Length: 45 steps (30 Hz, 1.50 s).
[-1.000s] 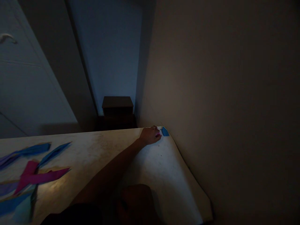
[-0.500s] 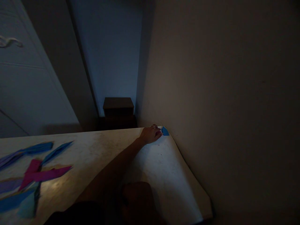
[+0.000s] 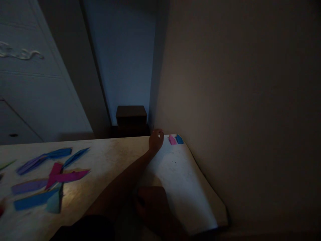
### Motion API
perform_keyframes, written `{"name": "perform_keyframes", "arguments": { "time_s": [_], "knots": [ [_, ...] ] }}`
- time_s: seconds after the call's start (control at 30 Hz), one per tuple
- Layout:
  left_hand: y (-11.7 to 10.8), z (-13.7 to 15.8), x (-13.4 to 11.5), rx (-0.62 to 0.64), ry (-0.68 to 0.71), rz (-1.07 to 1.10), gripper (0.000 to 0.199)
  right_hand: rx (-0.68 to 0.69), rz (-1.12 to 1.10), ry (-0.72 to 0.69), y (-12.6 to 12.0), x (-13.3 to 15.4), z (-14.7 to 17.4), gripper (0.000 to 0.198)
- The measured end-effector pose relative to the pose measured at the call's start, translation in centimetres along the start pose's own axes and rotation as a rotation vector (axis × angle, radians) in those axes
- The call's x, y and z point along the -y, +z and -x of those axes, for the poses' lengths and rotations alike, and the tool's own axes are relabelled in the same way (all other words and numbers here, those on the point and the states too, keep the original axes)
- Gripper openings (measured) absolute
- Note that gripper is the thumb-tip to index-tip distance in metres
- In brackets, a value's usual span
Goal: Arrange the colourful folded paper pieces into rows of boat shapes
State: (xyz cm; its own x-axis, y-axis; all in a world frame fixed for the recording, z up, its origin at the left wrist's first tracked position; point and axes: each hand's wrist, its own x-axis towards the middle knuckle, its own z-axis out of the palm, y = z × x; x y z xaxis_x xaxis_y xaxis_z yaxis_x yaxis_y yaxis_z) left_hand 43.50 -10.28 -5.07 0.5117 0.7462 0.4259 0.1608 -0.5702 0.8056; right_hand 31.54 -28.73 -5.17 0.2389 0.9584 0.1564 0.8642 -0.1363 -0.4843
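Observation:
My left hand is stretched to the table's far edge, its fingers loosely curved with a gap between thumb and forefinger; nothing shows in it. Just to its right, apart from it, a small folded pink piece lies beside a folded blue piece at the far right corner. Whether they are paper or cloth I cannot tell. My right hand is closed low over the near part of the table, in deep shadow. What its fingers hold, if anything, is hidden.
On the left of the pale table lie several folded strips: a magenta one, a blue one, a purple one. A wall borders the right side. A brown box-like stand is beyond the far edge.
My left hand has drawn back leftward from the corner and let go of the pink piece, which now shows beside the blue one. The view has shifted slightly left.

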Motion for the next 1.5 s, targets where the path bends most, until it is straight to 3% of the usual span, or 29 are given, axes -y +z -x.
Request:
{"name": "perform_keyframes", "arguments": {
  "time_s": [0.13, 0.27, 0.47, 0.6, 0.73, 0.9, 1.03, 1.17, 1.37, 1.5],
  "knots": [
    [-1.1, 1.6, 0.1, -0.053, -0.097, 0.085, 0.019, -0.025, -0.02, 0.02, -0.5, 0.1, -0.2, 0.022],
    [-3.2, 5.7, -0.8, -0.06, -0.166, 0.215, 0.019, -0.057, -0.093, 0.049, -0.8, -0.1, -0.1, 0.026],
    [-8.6, 12.8, -2.1, 0.033, -0.286, 0.459, 0.02, -0.037, -0.286, 0.041, -0.4, -0.9, 0.0, 0.049],
    [-12.3, 16.2, -2.3, 0.032, -0.406, 0.65, 0.021, -0.01, -0.39, -0.025, -0.6, -1.0, -0.1, 0.052],
    [-15.1, 19.2, -2.2, -0.003, -0.324, 0.573, 0.02, -0.064, -0.464, -0.001, -1.2, -1.0, 0.0, 0.056],
    [-18.5, 22.5, -1.9, 0.081, -0.253, 0.537, 0.021, -0.138, -0.512, 0.024, -1.8, -1.0, 0.4, 0.054],
    [-21.0, 24.1, -1.5, 0.077, -0.224, 0.514, 0.021, -0.172, -0.483, 0.068, -2.0, -0.7, 0.6, 0.055],
    [-22.2, 25.0, -1.3, 0.052, -0.209, 0.528, 0.022, -0.166, -0.419, 0.059, -2.1, -0.2, 0.7, 0.056],
    [-22.0, 25.6, -1.4, 0.024, -0.182, 0.537, 0.022, -0.154, -0.308, 0.054, -1.7, -0.2, 0.6, 0.055],
    [-22.2, 25.4, -1.1, 0.076, -0.204, 0.571, 0.02, -0.103, -0.262, 0.104, -1.7, 0.5, 0.3, 0.054]
  ]
}}
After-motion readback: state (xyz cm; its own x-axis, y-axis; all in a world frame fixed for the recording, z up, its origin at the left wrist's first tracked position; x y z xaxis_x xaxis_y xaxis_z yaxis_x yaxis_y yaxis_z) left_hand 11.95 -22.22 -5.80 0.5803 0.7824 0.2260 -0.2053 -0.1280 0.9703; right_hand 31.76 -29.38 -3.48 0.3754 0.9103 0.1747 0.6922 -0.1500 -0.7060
